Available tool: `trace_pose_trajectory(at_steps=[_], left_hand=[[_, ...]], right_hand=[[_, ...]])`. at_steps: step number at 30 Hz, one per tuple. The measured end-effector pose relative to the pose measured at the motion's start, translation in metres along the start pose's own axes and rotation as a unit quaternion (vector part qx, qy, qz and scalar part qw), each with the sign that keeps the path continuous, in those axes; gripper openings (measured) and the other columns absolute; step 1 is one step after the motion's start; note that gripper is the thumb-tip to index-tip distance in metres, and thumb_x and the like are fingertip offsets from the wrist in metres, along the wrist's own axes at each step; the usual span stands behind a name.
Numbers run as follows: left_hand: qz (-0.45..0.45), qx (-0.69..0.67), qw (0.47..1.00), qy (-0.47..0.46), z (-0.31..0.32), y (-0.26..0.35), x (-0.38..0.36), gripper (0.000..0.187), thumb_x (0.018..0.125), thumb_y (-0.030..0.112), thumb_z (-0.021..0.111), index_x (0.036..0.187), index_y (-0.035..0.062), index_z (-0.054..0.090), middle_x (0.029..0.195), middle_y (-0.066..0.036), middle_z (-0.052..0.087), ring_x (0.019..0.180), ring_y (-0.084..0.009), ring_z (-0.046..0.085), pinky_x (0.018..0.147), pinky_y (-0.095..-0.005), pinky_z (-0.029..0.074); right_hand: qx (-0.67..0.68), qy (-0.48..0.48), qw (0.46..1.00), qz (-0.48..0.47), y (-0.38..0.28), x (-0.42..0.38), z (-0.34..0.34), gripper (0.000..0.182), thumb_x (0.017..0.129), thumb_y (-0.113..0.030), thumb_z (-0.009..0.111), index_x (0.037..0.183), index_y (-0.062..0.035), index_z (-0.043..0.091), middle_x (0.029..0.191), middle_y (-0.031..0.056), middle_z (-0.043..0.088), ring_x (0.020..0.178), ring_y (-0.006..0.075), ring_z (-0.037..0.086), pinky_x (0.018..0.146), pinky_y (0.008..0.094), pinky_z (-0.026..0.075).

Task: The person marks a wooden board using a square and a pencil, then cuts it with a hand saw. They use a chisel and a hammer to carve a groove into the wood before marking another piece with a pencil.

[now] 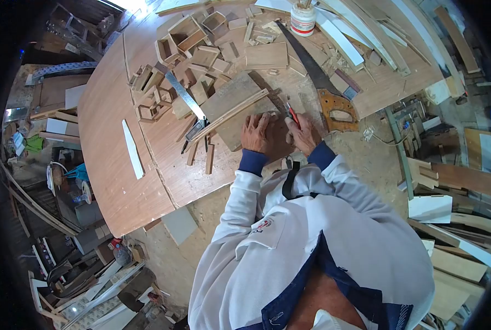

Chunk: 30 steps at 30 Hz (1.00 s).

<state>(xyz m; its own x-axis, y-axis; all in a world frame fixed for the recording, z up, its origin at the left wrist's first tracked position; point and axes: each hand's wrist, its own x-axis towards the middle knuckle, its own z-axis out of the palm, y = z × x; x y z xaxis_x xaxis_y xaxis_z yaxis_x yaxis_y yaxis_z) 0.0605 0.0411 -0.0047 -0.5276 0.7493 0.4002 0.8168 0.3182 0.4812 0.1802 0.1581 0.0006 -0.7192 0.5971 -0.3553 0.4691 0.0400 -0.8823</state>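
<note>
Well, the right hand point(304, 135) has fingers clamped on a red tool point(293, 115); the left hand point(254, 134), on a board point(227, 100), I can't tell

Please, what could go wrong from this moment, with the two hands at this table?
The thin red tool in the right hand might slip toward the nearby left hand. The handsaw lies close to the right hand, so a sideways move could knock it.

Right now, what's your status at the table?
Right hand gripping red tool. Left hand at board. Wood strip across board. Saw beside right hand.
</note>
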Motion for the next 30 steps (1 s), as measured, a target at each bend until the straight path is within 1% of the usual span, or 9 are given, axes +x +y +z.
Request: trace_pose_trajectory(at_steps=[1,5,7,11,14,16,26,29,30], left_hand=[[0.019,0.028,0.999,-0.007,0.005,-0.006,-0.003,0.023,0.078,0.023,0.062,0.100,0.0154,0.063,0.101,-0.007,0.059,0.096,-0.0314,0.053,0.082,-0.0414,0.043],[-0.038,0.073,0.996,-0.027,0.007,-0.007,-0.007,0.024,0.080,0.022,0.062,0.103,0.0149,0.064,0.102,-0.006,0.058,0.100,-0.0300,0.052,0.082,-0.0443,0.042],[-0.043,0.103,0.994,-0.019,0.007,-0.006,-0.006,0.026,0.079,0.022,0.063,0.105,0.0166,0.063,0.105,-0.006,0.057,0.100,-0.0313,0.051,0.081,-0.0436,0.042],[-0.040,0.098,0.994,-0.016,0.007,-0.003,-0.004,0.026,0.078,0.021,0.064,0.104,0.0176,0.064,0.100,-0.006,0.057,0.098,-0.0311,0.052,0.081,-0.0431,0.041],[-0.050,0.063,0.997,-0.002,0.014,-0.008,-0.005,0.022,0.078,0.018,0.064,0.100,0.0149,0.063,0.096,-0.008,0.057,0.094,-0.0311,0.052,0.083,-0.0433,0.040],[-0.021,-0.001,1.000,0.011,0.020,-0.014,-0.004,0.018,0.078,0.016,0.063,0.096,0.0118,0.062,0.094,-0.010,0.057,0.091,-0.0311,0.052,0.084,-0.0442,0.039],[-0.073,0.032,0.997,-0.021,0.027,-0.019,-0.007,0.015,0.079,0.011,0.061,0.092,0.0070,0.057,0.093,-0.015,0.052,0.090,-0.0359,0.049,0.082,-0.0451,0.038],[-0.075,-0.010,0.997,-0.031,0.024,-0.020,-0.008,0.015,0.078,0.012,0.062,0.091,0.0065,0.057,0.093,-0.016,0.052,0.090,-0.0380,0.048,0.082,-0.0459,0.038],[-0.066,-0.019,0.997,-0.021,0.025,-0.022,-0.006,0.015,0.078,0.011,0.061,0.091,0.0064,0.057,0.093,-0.017,0.052,0.089,-0.0383,0.047,0.082,-0.0460,0.038]], right_hand=[[0.007,-0.019,1.000,0.003,0.004,-0.003,0.002,0.040,0.090,-0.043,0.048,0.088,-0.0035,0.053,0.065,0.0162,0.058,0.062,0.0315,0.059,0.060,0.0421,0.045],[-0.119,-0.009,0.988,-0.100,0.025,-0.009,0.007,0.034,0.093,-0.039,0.046,0.094,-0.0050,0.052,0.063,0.0114,0.058,0.059,0.0270,0.060,0.056,0.0383,0.045],[-0.202,0.019,0.960,-0.192,0.013,-0.019,0.004,0.040,0.095,-0.041,0.041,0.093,-0.0024,0.054,0.072,0.0160,0.061,0.069,0.0351,0.060,0.064,0.0426,0.046],[-0.122,-0.037,0.990,-0.066,0.030,-0.005,0.011,0.030,0.092,-0.029,0.045,0.105,-0.0037,0.052,0.083,0.0203,0.059,0.075,0.0385,0.059,0.064,0.0476,0.047],[-0.150,-0.065,0.980,-0.112,0.034,-0.004,0.013,0.028,0.087,-0.016,0.048,0.113,-0.0038,0.050,0.086,0.0180,0.057,0.074,0.0369,0.060,0.063,0.0470,0.049],[-0.244,-0.041,0.942,-0.228,0.041,-0.005,0.016,0.036,0.084,-0.010,0.049,0.120,-0.0034,0.046,0.086,0.0163,0.056,0.073,0.0348,0.061,0.061,0.0443,0.050],[-0.360,-0.029,0.892,-0.271,0.049,-0.001,0.020,0.038,0.086,-0.013,0.047,0.122,-0.0017,0.044,0.090,0.0167,0.057,0.076,0.0333,0.061,0.061,0.0429,0.051],[-0.349,-0.034,0.905,-0.242,0.032,-0.003,0.022,0.031,0.089,-0.017,0.043,0.115,-0.0021,0.049,0.088,0.0178,0.057,0.077,0.0338,0.062,0.064,0.0432,0.051],[-0.338,-0.057,0.921,-0.187,0.026,0.001,0.022,0.029,0.092,-0.022,0.040,0.109,-0.0017,0.052,0.089,0.0204,0.059,0.079,0.0360,0.062,0.067,0.0437,0.051]])
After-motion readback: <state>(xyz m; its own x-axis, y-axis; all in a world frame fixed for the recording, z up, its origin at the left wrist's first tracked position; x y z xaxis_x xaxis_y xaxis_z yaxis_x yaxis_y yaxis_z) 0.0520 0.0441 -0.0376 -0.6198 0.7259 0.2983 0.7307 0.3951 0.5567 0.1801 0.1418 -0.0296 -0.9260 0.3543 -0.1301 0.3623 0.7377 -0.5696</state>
